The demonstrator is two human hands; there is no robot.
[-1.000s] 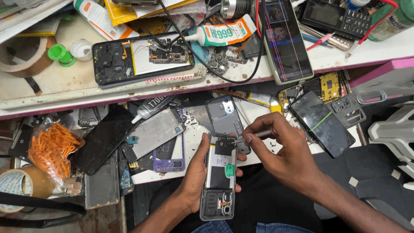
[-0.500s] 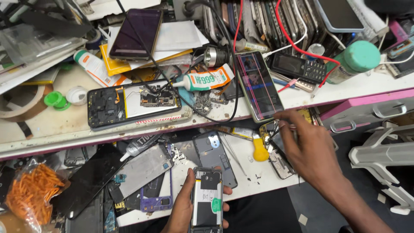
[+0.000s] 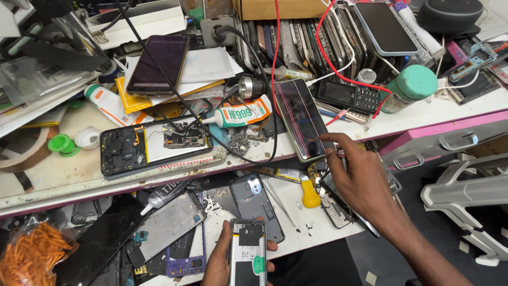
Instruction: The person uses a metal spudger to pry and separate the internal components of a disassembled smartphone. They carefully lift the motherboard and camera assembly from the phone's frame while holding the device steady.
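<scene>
My left hand (image 3: 219,265) grips an opened phone (image 3: 247,254) with its back off, upright at the bottom centre; a white battery and a green tab show inside. My right hand (image 3: 365,185) reaches up and to the right of it, to the shelf edge. Its index finger rests on the lower end of a dark phone screen (image 3: 299,116) marked with thin vertical lines. A thin metal piece shows by the fingers; whether the hand holds it is unclear.
A stripped black phone frame with a circuit board (image 3: 153,145) and a glue tube (image 3: 241,115) lie on the upper shelf. A grey back cover (image 3: 254,198), a yellow tool (image 3: 309,196) and loose phone parts cover the lower board. Pink drawers (image 3: 450,140) stand at right.
My right hand left the opened phone and moved up and right to the dark screen on the shelf. The view tilted upward, so the left hand and phone sit lower.
</scene>
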